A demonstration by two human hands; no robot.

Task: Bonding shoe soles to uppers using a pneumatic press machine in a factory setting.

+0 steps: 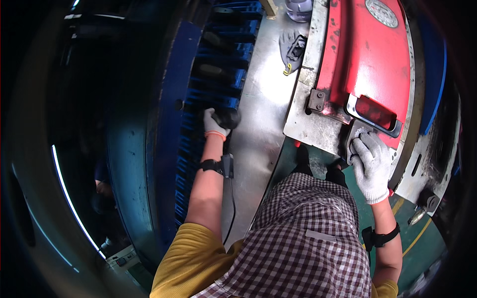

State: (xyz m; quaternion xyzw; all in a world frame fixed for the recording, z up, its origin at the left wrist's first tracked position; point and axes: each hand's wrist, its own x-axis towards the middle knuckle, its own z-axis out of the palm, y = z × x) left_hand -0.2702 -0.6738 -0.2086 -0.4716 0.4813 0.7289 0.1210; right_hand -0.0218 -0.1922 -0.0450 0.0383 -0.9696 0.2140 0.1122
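Note:
My left hand (214, 124), in a white knit glove with an orange cuff, is closed around a dark rounded object (228, 118) at the edge of a blue slotted rack (233, 79). The exact kind of that object is too dark to tell. At right, my right hand (370, 164), also gloved, has its fingers bent over a grey flat piece (356, 133). This piece sits beside the near corner of a red machine cover (372, 59), just below the cover's handle (375, 116). My palm hides part of the piece.
A metal worktop (253, 149) runs between rack and machine. On it lies a grey shoe-upper-like piece (290, 49) with a black part and yellow loop; a clear container (299, 10) stands behind. A blue panel (171, 124) borders the left side. Green floor (298, 149) shows below.

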